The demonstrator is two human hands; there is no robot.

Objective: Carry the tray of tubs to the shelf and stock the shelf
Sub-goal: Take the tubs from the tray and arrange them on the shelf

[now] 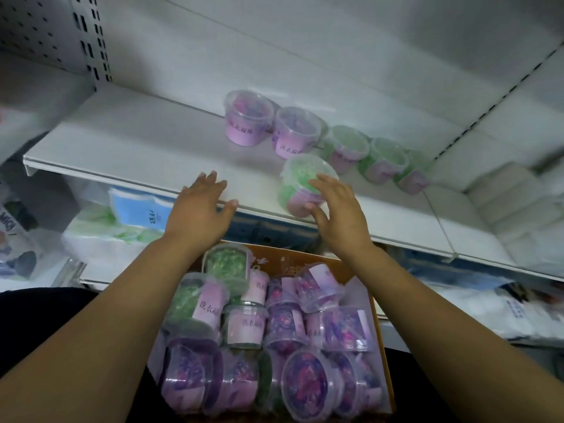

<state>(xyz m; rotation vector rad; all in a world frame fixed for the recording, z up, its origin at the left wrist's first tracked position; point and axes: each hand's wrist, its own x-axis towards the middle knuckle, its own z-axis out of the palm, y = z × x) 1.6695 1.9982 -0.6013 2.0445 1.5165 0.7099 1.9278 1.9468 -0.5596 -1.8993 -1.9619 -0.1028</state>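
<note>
A brown cardboard tray (380,346) sits low in front of me, packed with several clear tubs (305,383) of purple and green beads with pink labels. On the white shelf (146,148) stands a row of tubs: two purple ones (248,123) at the left and green ones (348,148) to their right. My right hand (338,212) is wrapped around a green tub (300,181) standing near the shelf's front edge. My left hand (201,206) rests flat with fingers spread on the shelf's front edge and holds nothing.
Below the shelf lie soft packs in white, blue and green wrapping (122,227). White stacked packs (512,203) fill the shelf's right end. A perforated back panel and slotted upright (91,41) rise at the top left. Bare shelf surface lies left of the tubs.
</note>
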